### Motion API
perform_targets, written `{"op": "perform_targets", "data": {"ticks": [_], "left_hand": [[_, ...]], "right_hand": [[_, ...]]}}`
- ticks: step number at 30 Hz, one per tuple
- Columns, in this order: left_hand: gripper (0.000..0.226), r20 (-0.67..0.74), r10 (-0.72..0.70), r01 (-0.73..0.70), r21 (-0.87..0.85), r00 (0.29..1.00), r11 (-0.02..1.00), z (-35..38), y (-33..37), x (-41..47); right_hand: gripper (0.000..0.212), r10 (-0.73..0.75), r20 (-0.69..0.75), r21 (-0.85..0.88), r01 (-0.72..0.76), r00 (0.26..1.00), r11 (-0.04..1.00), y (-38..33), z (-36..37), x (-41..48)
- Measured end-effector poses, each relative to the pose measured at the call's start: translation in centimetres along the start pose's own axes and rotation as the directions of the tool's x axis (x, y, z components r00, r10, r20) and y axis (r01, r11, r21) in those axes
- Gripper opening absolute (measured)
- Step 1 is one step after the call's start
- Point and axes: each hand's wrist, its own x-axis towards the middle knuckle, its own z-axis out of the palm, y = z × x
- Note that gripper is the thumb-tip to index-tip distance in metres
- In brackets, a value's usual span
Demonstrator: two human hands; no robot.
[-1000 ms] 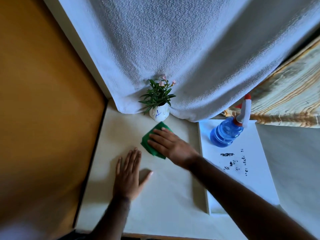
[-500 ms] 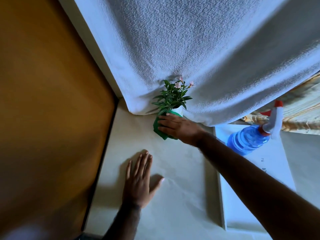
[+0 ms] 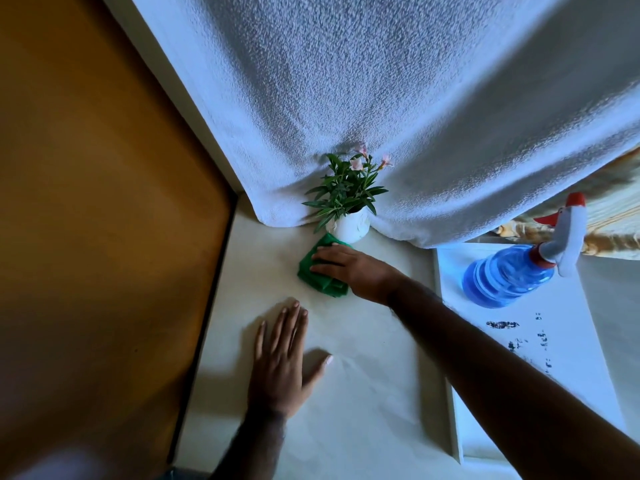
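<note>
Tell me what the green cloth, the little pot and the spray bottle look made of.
Green cloth: soft matte fabric, it creases and folds under the right hand. Pot: probably glazed ceramic, white with a faint sheen. Spray bottle: translucent blue plastic, ribbed.

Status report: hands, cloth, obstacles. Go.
Right hand flat on green cloth, pressing it to the table. Left hand flat on table, open. Flower pot directly beyond cloth.

2 hands: left hand (image 3: 277, 368), right hand (image 3: 353, 271); 1 green cloth (image 3: 311, 277); 1 potted plant (image 3: 349, 226); 1 blue spray bottle (image 3: 502, 278); 1 white towel (image 3: 381, 98); 1 white board (image 3: 571, 344); 1 table (image 3: 363, 410)
</note>
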Motion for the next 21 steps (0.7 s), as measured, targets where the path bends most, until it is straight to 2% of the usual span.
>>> {"op": "perform_targets", "data": {"ticks": [4,8,15,18,21], "left_hand": [[0.089,0.002,0.000,0.000,-0.007,1.000,1.000,-0.2,0.1,0.1],[0.088,-0.003,-0.002,0.002,-0.002,1.000,1.000,-0.4,0.2,0.1],[0.088,0.012,-0.004,0.004,0.002,1.000,1.000,-0.3,0.2,0.3],[0.088,0.016,-0.004,0.004,-0.003,1.000,1.000,-0.1,0.1,0.1],[0.089,0.016,0.000,0.000,-0.008,1.000,1.000,0.2,0.0,0.0]], "right_hand": [[0.043,-0.180,-0.157,-0.150,0.157,0.971,0.976,-1.1,-0.8,-0.4],[0.029,-0.213,-0.340,-0.255,0.128,0.916,0.958,-0.1,-2.2,-0.6],[0.032,-0.172,-0.277,-0.192,0.121,0.945,0.974,1.7,-1.2,-1.4],[0.033,-0.128,-0.242,-0.118,0.102,0.962,0.988,1.5,0.0,-1.7],[0.038,-0.020,-0.205,0.015,0.024,0.978,1.000,1.0,0.8,-2.2]]}}
